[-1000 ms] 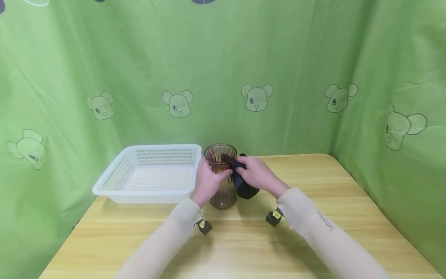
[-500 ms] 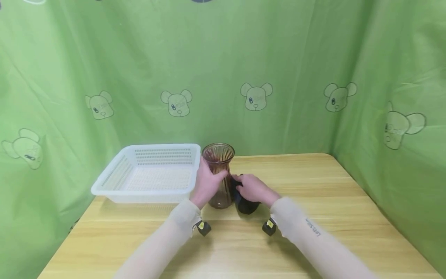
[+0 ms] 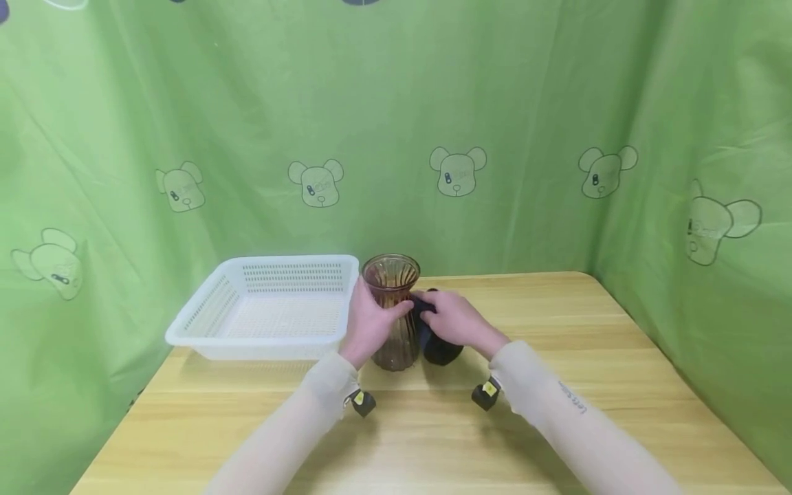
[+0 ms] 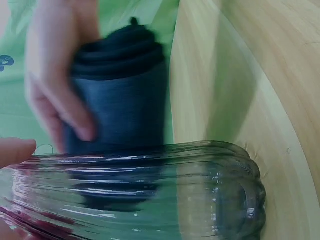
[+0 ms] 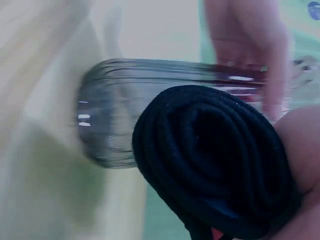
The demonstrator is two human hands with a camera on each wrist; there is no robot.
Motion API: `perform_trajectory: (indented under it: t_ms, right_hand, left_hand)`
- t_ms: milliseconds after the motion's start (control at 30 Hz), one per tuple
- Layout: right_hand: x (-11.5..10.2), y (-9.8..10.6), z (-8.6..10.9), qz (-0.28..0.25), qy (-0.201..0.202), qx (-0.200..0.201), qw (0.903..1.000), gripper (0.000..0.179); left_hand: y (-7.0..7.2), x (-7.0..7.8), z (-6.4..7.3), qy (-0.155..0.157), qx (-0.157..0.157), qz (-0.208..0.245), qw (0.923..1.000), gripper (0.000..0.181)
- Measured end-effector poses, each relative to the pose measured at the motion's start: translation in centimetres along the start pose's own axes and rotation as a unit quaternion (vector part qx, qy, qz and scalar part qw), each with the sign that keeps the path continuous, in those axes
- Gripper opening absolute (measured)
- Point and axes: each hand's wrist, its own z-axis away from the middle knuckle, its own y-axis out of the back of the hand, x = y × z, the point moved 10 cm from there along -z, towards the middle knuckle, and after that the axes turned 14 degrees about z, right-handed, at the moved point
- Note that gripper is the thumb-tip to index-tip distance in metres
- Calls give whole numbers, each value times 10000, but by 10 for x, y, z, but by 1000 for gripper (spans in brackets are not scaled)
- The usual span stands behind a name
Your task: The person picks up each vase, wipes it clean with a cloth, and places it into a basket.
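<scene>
A ribbed, see-through vase (image 3: 397, 342) of purplish-brown glass stands upright on the table. Near its flared rim my left hand (image 3: 370, 322) grips it, thumb across the near side. My right hand (image 3: 456, 318) holds a thick roll of dark cloth (image 3: 443, 351) against or right beside the vase's right side. The left wrist view shows the rolled cloth (image 4: 120, 107) behind the clear vase (image 4: 217, 192), with the fingers bent round the roll. Spiral layers at the end of the cloth roll (image 5: 205, 145) face the right wrist view. Whether cloth and glass touch is hard to tell.
A white plastic basket (image 3: 260, 350) with slotted walls stands left of the vase, close to my left hand. The wooden table (image 3: 427, 440) ends at the back against a green curtain (image 3: 526, 227) printed with bear heads. Another curtain side hangs at the right.
My right hand and the cloth roll went down along the vase, then came partway back up. The vase leaned slightly left and is straight again. My left hand kept its grip.
</scene>
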Motion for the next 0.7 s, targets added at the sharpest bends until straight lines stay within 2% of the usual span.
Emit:
perform_trajectory:
  t_ms: [167,300,433,600,700]
  right_hand:
    - [-5,33,-1,-185,-38,291,9994,43]
    - [-6,39,-1,-73,5,355,9993,40]
    - [-6,22,0,304,111,201,9993,43]
    - [0,-13,4,637,198,-152,9977,47]
    - [7,-34,7,682,101,-451,9966,48]
  left_hand:
    - [-2,-2,1,213,-150,-189,9995,88]
    - [-5,-1,1,285,-278,-282,9988,86]
    - [-7,1,1,369,-360,-212,9984,82]
    - [-10,-3,1,518,-438,-106,9976,78]
    - [-11,-4,1,374,-449,-28,9983,76]
